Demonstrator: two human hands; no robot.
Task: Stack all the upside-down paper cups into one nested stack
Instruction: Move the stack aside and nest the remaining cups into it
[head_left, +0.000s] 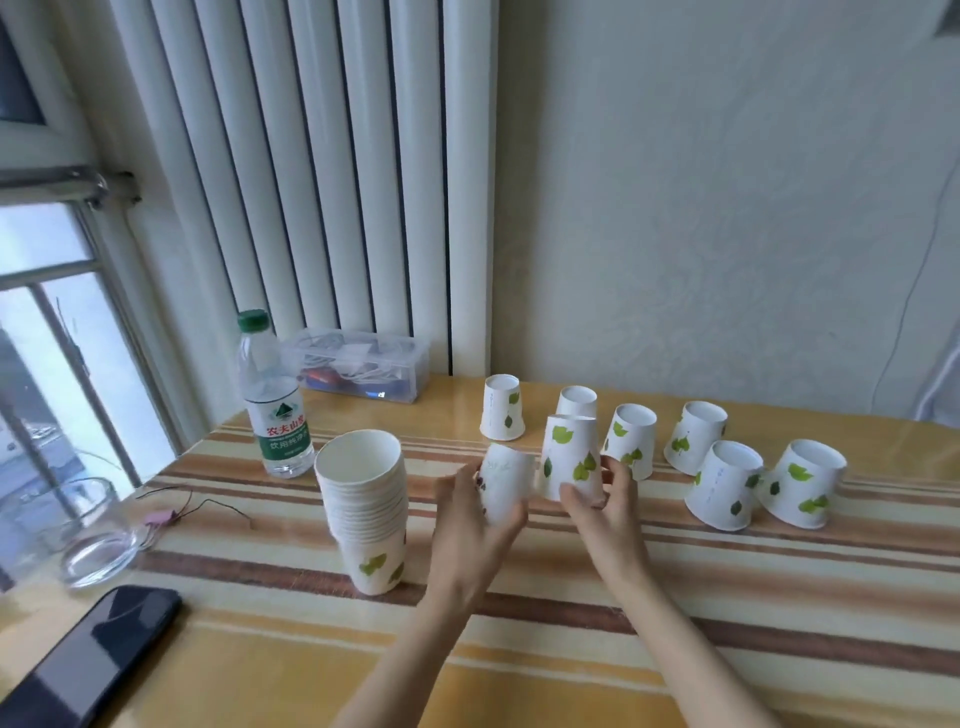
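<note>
Several upside-down white paper cups with green leaf prints stand on the striped table. My left hand (470, 512) is wrapped around one inverted cup (503, 480), lifted a little and tilted. Right beside it, my right hand (605, 499) grips the lower rim of another inverted cup (569, 452). Loose inverted cups stand behind and to the right: one at the back (501, 408), one behind the held cup (577, 401), one (631, 439) by my right fingers, and three more at the right (693, 436), (724, 486), (800, 483).
A tall nested stack of upright cups (366, 506) stands left of my hands. Behind it are a water bottle (272, 400) and a clear plastic box (363, 364). A glass bowl (88, 530) and a black phone (88, 654) lie at the left edge.
</note>
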